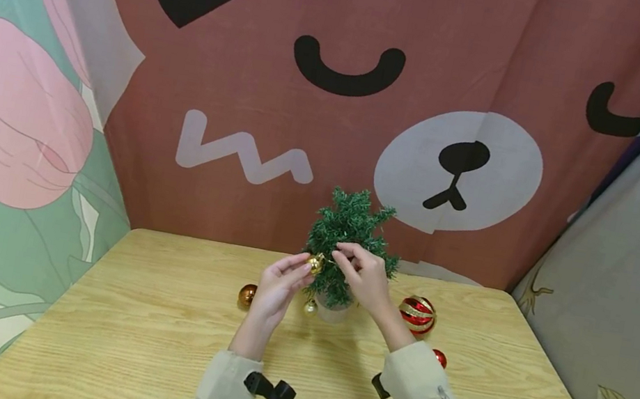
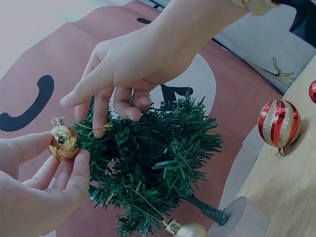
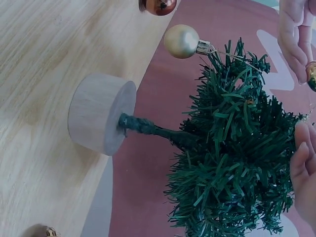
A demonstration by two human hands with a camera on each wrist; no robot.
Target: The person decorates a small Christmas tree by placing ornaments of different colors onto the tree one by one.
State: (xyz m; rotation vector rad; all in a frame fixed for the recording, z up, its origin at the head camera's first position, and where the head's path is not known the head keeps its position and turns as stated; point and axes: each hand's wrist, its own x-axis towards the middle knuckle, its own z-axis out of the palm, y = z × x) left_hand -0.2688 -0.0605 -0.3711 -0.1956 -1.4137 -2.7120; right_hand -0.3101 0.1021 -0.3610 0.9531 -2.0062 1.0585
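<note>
Left hand [image 1: 277,289] pinches a shiny gold ball ornament [image 2: 64,143], likely light, slippery, best held by its cap [image 2: 58,121]; right hand [image 1: 369,280] grip unclear.

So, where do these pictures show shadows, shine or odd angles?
Head view: a soft shadow on the table between the sleeves; left wrist view: bright and dark reflections on the gold ball; right wrist view: the tree appears sideways in frame.

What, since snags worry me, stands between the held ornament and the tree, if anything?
Nothing visible: the gold ornament in the left hand is beside the tree's branches, with the right hand at its string. The pale ornament hangs lower.
</note>
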